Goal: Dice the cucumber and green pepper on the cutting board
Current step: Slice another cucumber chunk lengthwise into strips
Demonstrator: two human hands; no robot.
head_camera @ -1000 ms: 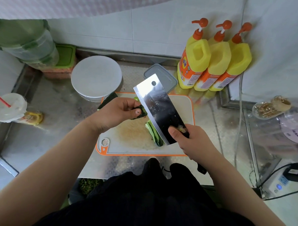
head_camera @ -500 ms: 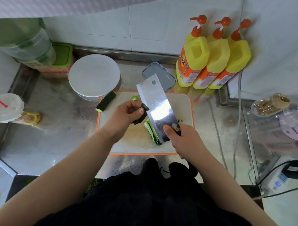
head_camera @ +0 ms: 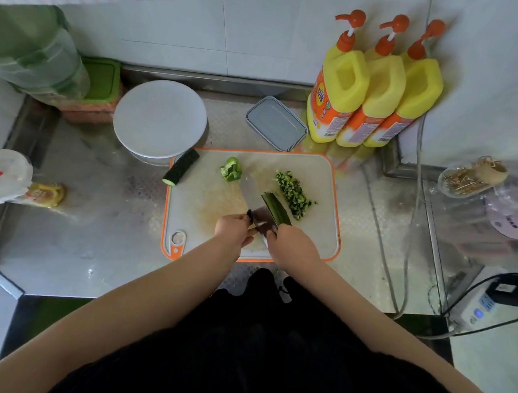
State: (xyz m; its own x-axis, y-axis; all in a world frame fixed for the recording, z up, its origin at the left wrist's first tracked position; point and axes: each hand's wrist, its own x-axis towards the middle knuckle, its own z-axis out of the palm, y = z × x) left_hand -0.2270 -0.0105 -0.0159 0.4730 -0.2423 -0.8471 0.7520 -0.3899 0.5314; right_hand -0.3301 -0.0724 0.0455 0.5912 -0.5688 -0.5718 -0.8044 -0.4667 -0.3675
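Both hands meet at the near edge of the cutting board (head_camera: 318,234), around six o'clock on it. The right hand (head_camera: 294,247) is clenched round the handle of the cleaver (head_camera: 256,202), whose blade runs away toward eleven o'clock, edge down on the board — a grip choked up close to the blade, which by my reading gives control over fine cuts. The left hand (head_camera: 234,229) sits just to the left of the blade with its fingers curled in, pinching a dark piece (head_camera: 249,215) against the steel; what it is, I cannot tell for sure, probably a scrap of cucumber skin.

Lying along the right face of the blade are the cucumber strips (head_camera: 276,209), long and stacked together, presumably kept bundled so one pass cuts across them all. Beyond them, at about two o'clock from the hands, the diced cucumber (head_camera: 293,192) is heaped clear of the working area. The green pepper piece (head_camera: 230,172) waits at twelve o'clock on the board, untouched, and the cucumber stub (head_camera: 181,170) hangs over the board's far left corner, at ten o'clock — parked out of the knife's path.

So the job looks partway done: strips, stub and pepper all still need dicing.
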